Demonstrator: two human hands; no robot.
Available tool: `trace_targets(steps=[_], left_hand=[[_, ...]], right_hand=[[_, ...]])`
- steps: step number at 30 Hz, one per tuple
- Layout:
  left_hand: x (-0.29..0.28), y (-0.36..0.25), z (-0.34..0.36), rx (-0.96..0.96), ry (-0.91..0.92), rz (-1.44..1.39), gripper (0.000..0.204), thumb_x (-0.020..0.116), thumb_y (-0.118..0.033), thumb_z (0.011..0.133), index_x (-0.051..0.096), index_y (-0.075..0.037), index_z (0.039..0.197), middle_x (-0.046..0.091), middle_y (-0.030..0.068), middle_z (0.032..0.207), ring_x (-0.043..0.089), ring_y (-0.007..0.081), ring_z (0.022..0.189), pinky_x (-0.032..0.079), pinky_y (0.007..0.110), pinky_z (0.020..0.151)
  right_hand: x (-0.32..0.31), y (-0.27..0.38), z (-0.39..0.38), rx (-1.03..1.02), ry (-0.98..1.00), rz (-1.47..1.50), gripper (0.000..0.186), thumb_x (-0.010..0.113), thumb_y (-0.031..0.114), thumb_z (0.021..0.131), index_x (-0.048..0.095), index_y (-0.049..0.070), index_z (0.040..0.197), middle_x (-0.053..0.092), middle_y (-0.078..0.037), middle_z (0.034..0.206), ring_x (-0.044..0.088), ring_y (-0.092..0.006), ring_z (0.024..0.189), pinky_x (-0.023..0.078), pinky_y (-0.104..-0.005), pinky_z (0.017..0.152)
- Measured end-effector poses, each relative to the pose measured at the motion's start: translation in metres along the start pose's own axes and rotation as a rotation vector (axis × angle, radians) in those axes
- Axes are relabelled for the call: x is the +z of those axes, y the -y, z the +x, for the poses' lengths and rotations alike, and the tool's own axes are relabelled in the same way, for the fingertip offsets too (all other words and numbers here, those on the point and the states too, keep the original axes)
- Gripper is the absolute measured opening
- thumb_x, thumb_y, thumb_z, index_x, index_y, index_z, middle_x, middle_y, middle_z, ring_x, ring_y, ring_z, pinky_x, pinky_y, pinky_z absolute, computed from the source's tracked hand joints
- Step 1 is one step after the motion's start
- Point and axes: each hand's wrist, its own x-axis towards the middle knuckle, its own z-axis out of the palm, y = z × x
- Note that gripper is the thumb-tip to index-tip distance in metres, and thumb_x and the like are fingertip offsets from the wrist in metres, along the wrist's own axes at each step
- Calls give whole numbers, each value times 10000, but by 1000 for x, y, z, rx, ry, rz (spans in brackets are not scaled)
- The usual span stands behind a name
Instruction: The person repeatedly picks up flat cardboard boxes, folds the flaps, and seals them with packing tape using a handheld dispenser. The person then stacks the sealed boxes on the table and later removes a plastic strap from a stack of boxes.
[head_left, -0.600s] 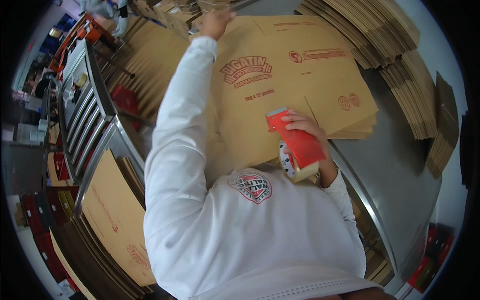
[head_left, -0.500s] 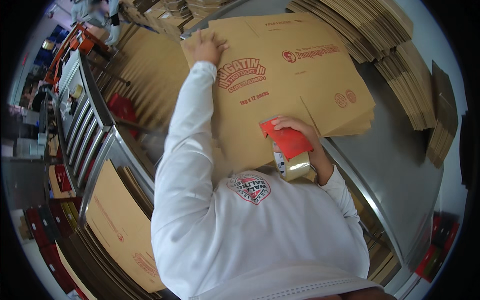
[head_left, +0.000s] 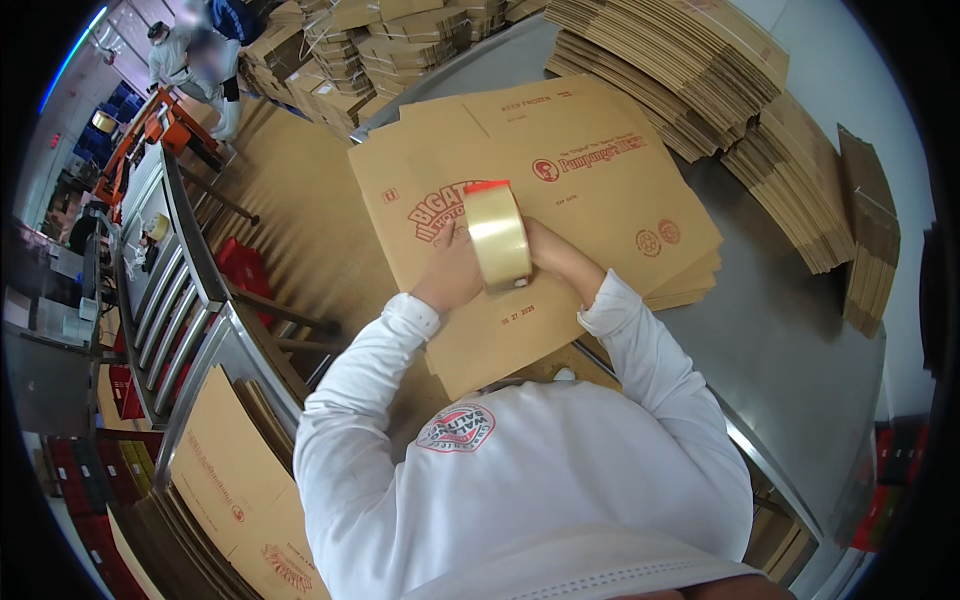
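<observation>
Over flattened cartons (head_left: 605, 215), your right hand (head_left: 546, 246) grips a tape dispenser (head_left: 498, 240), likely for steadiness, your left hand (head_left: 452, 272) alongside, its hold unclear.

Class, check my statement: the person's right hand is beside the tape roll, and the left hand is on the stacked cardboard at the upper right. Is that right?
No, the left hand is misplaced: the head view shows it beside the tape roll too. The right hand is there, as stated.
</observation>
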Motion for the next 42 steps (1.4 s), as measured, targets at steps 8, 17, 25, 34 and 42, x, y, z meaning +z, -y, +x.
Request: trace_targets(steps=[8,17,25,34,42], left_hand=[[-19,-12,8,-116,253,-20,1126,654,-693,690,133,-148,1526,108,196,1572,32,348,1465,36,589,1135],[45,-175,103,107,322,160,937,637,-498,779,182,-149,1519,122,373,1495,100,585,1368,145,620,1105],[8,-193,78,198,69,121,774,588,13,743,324,-108,1460,325,254,1467,329,525,1306,278,599,1067],[-17,-199,65,251,145,272,744,641,-34,739,349,-51,1422,377,218,1442,396,450,1295,352,489,1076],[-183,-180,63,208,-313,165,533,619,26,758,532,-15,1282,625,137,1205,621,309,1082,513,349,905]], right_hand=[[-11,-13,-93,162,-135,213,416,519,390,967,548,45,1197,648,-53,971,647,-136,837,543,-294,656],[-83,-45,-243,-149,-649,840,413,684,346,883,546,114,1194,603,13,1031,597,-91,925,498,-267,759],[-110,-58,-288,-231,-765,859,336,671,335,892,574,123,1134,614,37,962,587,-104,862,479,-279,772],[-106,22,-260,-496,-342,708,416,515,439,954,468,53,1105,646,-179,939,659,-316,928,543,-460,832],[-98,21,-273,-613,-390,630,426,479,449,967,448,39,1077,650,-200,930,645,-345,940,505,-461,886]])
